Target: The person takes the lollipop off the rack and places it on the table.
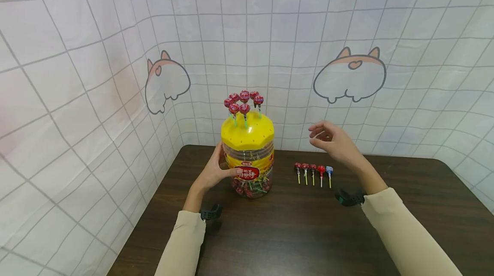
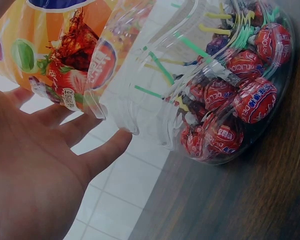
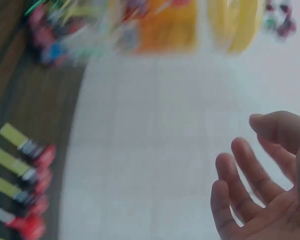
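Left hand (image 1: 211,172): spread wide, gripping the left side of the clear jar (image 1: 250,172), thumb across the front label. Jar: upright on the worktop (image 1: 278,233), near the far edge, towards the far left corner; wrapped lollipops visible inside. Yellow lid (image 1: 248,133): fitted; several red lollipops (image 1: 245,109) stand in its top on their sticks. Right of jar, near the far edge: row of five lollipops (image 1: 313,168), the rightmost blue. Right hand (image 1: 335,142): raised near that row, partly open, fingers loosely bent, holding nothing.
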Tool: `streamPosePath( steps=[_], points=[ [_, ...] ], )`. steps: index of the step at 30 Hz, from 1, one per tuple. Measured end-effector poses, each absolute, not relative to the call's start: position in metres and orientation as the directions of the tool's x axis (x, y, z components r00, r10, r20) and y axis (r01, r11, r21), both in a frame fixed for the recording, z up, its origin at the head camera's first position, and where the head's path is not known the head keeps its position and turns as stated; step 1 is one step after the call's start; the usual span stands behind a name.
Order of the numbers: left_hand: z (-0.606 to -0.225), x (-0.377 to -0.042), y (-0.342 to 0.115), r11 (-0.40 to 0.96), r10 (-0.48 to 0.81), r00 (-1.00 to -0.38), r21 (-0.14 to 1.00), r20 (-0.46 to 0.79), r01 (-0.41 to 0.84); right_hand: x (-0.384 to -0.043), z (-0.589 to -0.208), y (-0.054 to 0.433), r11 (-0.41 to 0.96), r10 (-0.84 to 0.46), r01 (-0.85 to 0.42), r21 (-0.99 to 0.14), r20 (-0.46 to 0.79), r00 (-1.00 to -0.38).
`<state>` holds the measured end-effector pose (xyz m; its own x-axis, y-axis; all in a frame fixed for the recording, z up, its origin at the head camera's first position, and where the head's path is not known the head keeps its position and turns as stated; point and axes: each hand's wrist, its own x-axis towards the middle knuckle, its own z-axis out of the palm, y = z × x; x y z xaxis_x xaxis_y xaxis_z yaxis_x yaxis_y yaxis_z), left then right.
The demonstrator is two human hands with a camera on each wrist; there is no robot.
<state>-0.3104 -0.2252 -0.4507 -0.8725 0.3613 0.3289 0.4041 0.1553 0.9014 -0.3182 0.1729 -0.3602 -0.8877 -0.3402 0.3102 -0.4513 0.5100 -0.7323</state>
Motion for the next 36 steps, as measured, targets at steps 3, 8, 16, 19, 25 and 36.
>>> streamPosePath(
  steps=[3, 8, 16, 19, 25, 36],
  points=[
    [-0.450, -0.310, -0.225, 0.159, 0.360, -0.875, 0.902, 0.325, 0.401, -0.312, -0.339, 0.148, 0.473, -0.375, -0.514, -0.716, 0.364, -0.853],
    [-0.450, -0.311, -0.225, 0.156, 0.361, -0.874, 0.903, 0.325, 0.400, -0.308, -0.314, 0.110, 0.394, -0.388, -0.573, -0.719, 0.435, -0.813],
    [-0.450, -0.311, -0.225, 0.147, 0.369, -0.871, 0.906, 0.323, 0.398, -0.320, -0.295, 0.065, 0.306, -0.325, -0.622, -0.721, 0.535, -0.780],
    [-0.450, -0.311, -0.225, 0.145, 0.367, -0.873, 0.907, 0.322, 0.396, -0.327, -0.293, 0.052, 0.295, -0.299, -0.626, -0.722, 0.553, -0.778],
    [-0.451, -0.311, -0.224, 0.152, 0.358, -0.878, 0.907, 0.319, 0.392, -0.334, -0.292, 0.035, 0.270, -0.260, -0.636, -0.723, 0.582, -0.771],
    [-0.450, -0.311, -0.223, 0.160, 0.349, -0.883, 0.908, 0.314, 0.386, -0.340, -0.283, 0.034, 0.258, -0.216, -0.683, -0.684, 0.648, -0.730]
  ],
)
